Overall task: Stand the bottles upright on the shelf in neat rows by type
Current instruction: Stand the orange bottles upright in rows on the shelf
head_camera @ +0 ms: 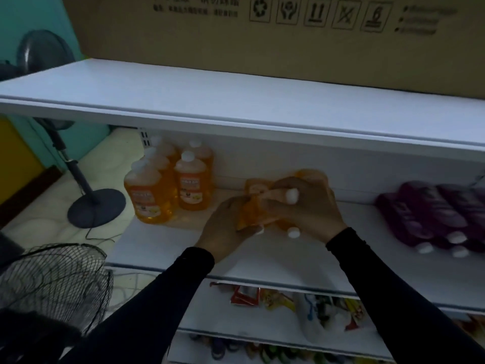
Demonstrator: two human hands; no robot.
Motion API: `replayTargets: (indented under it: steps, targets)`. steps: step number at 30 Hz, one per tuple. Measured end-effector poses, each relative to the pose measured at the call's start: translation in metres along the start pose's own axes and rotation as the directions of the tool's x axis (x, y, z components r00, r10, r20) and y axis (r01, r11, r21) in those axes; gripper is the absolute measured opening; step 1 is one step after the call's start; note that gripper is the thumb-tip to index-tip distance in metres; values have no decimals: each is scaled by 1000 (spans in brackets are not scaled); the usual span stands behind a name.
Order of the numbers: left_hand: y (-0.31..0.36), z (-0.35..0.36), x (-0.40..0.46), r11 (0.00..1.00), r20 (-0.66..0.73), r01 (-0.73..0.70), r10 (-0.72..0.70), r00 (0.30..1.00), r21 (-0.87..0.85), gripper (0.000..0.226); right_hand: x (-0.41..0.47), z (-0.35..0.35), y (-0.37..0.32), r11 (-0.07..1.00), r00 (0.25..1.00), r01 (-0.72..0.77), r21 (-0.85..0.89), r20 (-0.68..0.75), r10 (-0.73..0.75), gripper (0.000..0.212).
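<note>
Both hands are at the middle of the white shelf (301, 256), working on a clump of orange bottles (256, 195) lying on their sides. The left hand (227, 224) has its fingers curled round the lower end of one lying orange bottle. The right hand (305, 206) is curled over the others from above, and a white cap (292, 196) pokes out between its fingers. Another white cap (293, 232) shows just below the right hand, resting on the shelf. This part is blurred, so how many bottles are in the clump cannot be told.

At the left end of the same shelf a group of orange bottles with white caps (191, 179) stands upright in two short rows going back towards the rear wall. At the right end, purple bottles (430, 216) lie on their sides, touching each other, white caps towards the front edge.

Both arms wear black sleeves (393, 292). A big cardboard box (210, 30) sits on the top shelf above. The lower shelves hold colourful packets (262, 298) and a white plastic bag (317, 319). A standing fan (78, 179) is on the floor to the left, and a fan grille (57, 282) is nearer the camera.
</note>
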State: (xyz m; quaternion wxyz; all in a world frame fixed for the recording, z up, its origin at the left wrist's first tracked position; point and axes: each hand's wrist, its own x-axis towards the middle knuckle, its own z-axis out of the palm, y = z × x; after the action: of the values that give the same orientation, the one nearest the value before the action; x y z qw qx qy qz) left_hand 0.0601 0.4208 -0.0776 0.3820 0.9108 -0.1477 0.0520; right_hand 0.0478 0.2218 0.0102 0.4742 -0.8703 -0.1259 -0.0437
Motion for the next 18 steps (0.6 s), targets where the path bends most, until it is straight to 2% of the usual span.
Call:
replayTargets:
  steps: [2, 5, 7, 9, 12, 14, 16, 18]
  targets:
    - [0, 0, -13, 985, 34, 85, -80, 996, -151, 56, 5, 4, -4, 999, 999, 29, 45, 20, -29, 40]
    - [-8, -4, -35, 919, -41, 144, -171, 984, -366, 51, 13, 23, -1, 993, 975, 30, 112, 214, -54, 59]
    - [-14, -13, -45, 895, -48, 150, -187, 981, -421, 56, 17, 42, 3, 990, 939, 37, 138, 334, -82, 76]
    - [-21, -25, -52, 898, -6, 184, -203, 979, -399, 57, 20, 63, 7, 990, 936, 57, 130, 339, -98, 85]
    - [-39, -41, -63, 949, 19, 230, -231, 973, -218, 56, 25, 93, 8, 982, 951, 99, 162, 275, -141, 79]
    - [-63, -47, -73, 962, 17, 275, -275, 961, -2, 74, 28, 112, 8, 977, 964, 74, 198, 238, -121, 77]
    - [-88, -52, -84, 914, 17, 300, -316, 948, 274, 91, 32, 129, 9, 977, 977, 57, 205, 188, -97, 76]
    - [-108, -56, -96, 854, 16, 251, -290, 957, 456, 96, 37, 143, 6, 985, 986, 51, 162, 147, -75, 78]
